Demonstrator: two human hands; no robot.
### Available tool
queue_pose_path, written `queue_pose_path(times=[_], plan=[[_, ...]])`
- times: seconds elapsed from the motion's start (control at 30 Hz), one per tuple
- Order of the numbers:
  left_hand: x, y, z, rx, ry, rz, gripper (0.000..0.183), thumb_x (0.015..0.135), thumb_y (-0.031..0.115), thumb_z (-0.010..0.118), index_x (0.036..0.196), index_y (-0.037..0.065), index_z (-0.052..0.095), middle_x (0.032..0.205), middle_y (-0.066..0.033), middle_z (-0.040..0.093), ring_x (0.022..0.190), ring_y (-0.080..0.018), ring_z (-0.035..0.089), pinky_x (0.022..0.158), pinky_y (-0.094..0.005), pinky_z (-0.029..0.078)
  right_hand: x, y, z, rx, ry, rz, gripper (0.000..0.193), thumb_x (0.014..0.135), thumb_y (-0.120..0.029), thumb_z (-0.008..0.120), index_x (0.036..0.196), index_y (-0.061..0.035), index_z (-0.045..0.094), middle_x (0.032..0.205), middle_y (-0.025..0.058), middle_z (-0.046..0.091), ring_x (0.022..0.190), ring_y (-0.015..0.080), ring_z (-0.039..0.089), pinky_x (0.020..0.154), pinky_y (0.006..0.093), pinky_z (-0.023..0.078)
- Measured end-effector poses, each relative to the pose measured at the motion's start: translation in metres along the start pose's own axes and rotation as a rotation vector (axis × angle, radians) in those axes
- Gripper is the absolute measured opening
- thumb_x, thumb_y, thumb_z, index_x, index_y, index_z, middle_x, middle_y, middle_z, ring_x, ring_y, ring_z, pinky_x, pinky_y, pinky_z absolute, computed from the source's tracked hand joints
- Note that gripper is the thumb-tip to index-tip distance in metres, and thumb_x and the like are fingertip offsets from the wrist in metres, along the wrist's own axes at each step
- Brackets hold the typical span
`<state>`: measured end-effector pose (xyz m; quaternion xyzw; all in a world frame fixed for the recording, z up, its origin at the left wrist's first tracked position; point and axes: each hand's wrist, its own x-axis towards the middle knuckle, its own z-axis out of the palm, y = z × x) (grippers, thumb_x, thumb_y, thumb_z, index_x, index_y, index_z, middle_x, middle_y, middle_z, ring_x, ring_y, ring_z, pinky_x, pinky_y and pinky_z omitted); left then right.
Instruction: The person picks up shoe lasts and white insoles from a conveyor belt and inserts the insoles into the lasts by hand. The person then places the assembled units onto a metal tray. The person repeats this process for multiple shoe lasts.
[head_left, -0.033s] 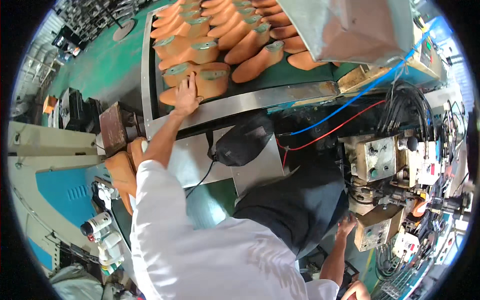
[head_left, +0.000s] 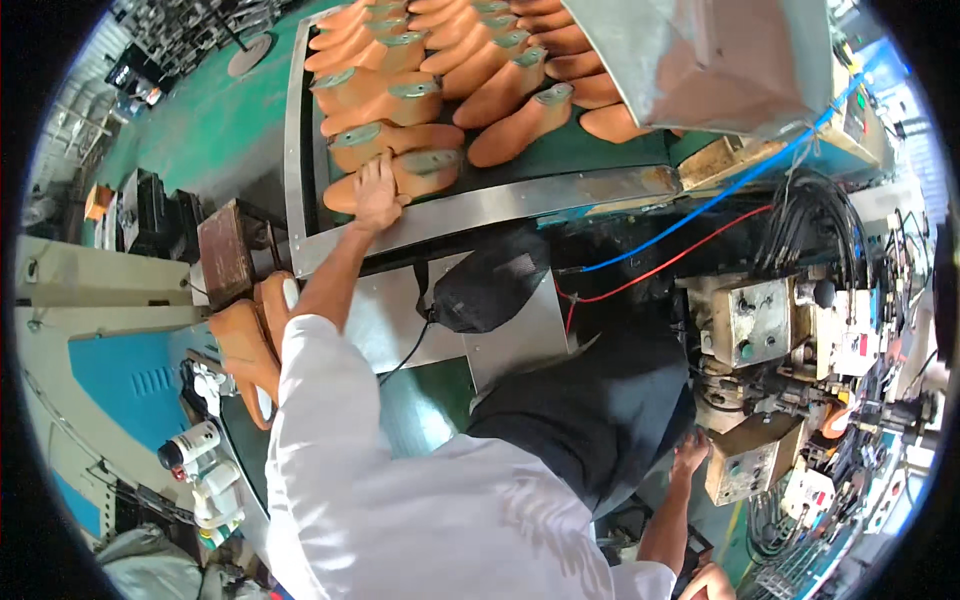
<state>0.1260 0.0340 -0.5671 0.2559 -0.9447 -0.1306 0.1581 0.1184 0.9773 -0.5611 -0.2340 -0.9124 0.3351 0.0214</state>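
Note:
My left hand (head_left: 377,197) reaches over the near end of a steel-rimmed tray (head_left: 520,196). Its fingers lie across the nearest orange shoe last (head_left: 430,176) and bend over its far side, with the thumb on the near side. Right behind is another shoe last (head_left: 352,150) with a green top plate. Several more lasts (head_left: 505,100) lie in rows farther back. My right hand (head_left: 692,450) hangs low at the right, beside my dark trousers and close to a worn metal control box (head_left: 745,465). Its fingers are too small and shaded to make out.
A pair of orange lasts (head_left: 245,350) stands at my left, near a brown box (head_left: 226,255). A black pouch (head_left: 490,285) lies below the tray rim. Blue hose (head_left: 690,215) and red hose (head_left: 670,262) cross at right. A grey metal hood (head_left: 700,60) overhangs the tray's right side.
My left hand has shifted slightly toward me on the nearest last, and the two nearest lasts now show more distinctly apart. My right hand has hardly moved.

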Motion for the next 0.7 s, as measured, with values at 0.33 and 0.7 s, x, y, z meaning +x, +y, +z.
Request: queue_pose_path(times=[0.33, 0.7], plan=[[-0.012, 0.02, 0.01, 0.039, 0.244, -0.027, 0.073, 0.088, 0.01, 0.077, 0.154, -0.002, 0.047, 0.144, -0.0278, 0.057, 0.135, -0.0496, 0.053, 0.118, -0.0545, 0.042, 0.008, -0.111, 0.006, -0.081, -0.425, 0.236, 0.025, 0.109, -0.019, 0.058, 0.131, -0.0119, 0.065, 0.096, -0.0025, 0.063, 0.074, 0.0127, 0.057, 0.062, 0.0308, 0.045], [-0.237, 0.231, -0.176, -1.095, -1.083, 0.174, 0.022, 0.102, 0.022, 0.069, 0.107, 0.001, 0.076, 0.107, -0.0146, 0.078, 0.105, -0.0294, 0.074, 0.095, -0.0437, 0.056, 0.056, -0.107, 0.041, 0.121, -0.607, -0.069, 0.049, 0.104, -0.033, 0.072, 0.143, -0.0078, 0.058, 0.116, 0.0045, 0.066, 0.084, 0.0155, 0.061, 0.066, 0.026, 0.049]])
